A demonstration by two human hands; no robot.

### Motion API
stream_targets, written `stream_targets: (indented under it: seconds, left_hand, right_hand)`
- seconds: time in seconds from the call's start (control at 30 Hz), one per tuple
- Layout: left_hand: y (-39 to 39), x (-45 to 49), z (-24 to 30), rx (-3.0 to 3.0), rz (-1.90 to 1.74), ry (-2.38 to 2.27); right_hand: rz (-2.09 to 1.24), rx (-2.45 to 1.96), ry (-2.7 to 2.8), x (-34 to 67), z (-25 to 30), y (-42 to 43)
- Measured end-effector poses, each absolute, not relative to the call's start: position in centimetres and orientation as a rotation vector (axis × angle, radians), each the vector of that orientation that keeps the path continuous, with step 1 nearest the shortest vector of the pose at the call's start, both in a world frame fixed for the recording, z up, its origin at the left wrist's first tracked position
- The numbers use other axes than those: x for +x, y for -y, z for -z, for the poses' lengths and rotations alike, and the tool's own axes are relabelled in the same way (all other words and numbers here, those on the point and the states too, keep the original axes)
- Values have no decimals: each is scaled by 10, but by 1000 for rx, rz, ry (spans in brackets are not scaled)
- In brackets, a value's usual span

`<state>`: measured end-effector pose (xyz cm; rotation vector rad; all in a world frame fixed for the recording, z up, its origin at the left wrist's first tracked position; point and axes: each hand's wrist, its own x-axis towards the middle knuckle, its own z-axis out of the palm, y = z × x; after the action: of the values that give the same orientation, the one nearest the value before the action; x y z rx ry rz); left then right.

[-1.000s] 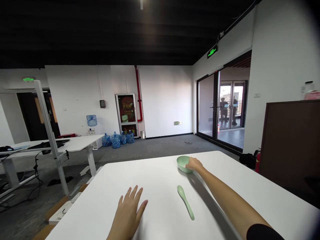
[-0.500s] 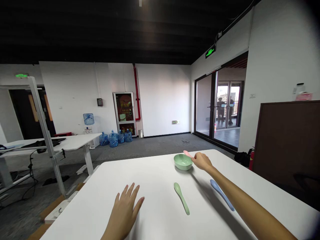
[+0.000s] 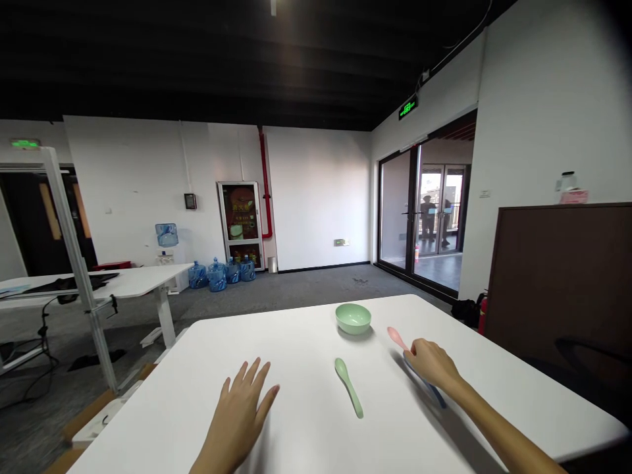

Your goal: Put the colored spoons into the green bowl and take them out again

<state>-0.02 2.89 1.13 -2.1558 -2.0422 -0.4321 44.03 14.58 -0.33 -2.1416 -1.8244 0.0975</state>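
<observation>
Pinching pink spoon (image 3: 396,338), right hand (image 3: 433,362) outstretched; left hand (image 3: 239,408) palm-down, splayed, empty.

Right grip (image 3: 432,362) drawn back from green bowl (image 3: 353,320), pink spoon (image 3: 395,338) carried along, blue spoon (image 3: 437,395) now partly hidden

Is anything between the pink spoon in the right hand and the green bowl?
Nothing visible stands between the pink spoon and the green bowl, just white tabletop. The blue spoon is partly hidden by the right hand; the green spoon lies nearer the camera.
</observation>
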Motion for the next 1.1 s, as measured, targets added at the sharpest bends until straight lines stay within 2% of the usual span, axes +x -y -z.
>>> stream_targets:
  seconds: [0.43,1.1]
  left_hand:
    - [-29,2,-14,-2167,386,2063]
    - [-32,0,-11,-2162,395,2044]
  right_hand:
    - [-217,-2161,1806,430,44,-143]
    - [-189,-2268,1909,428,45,-132]
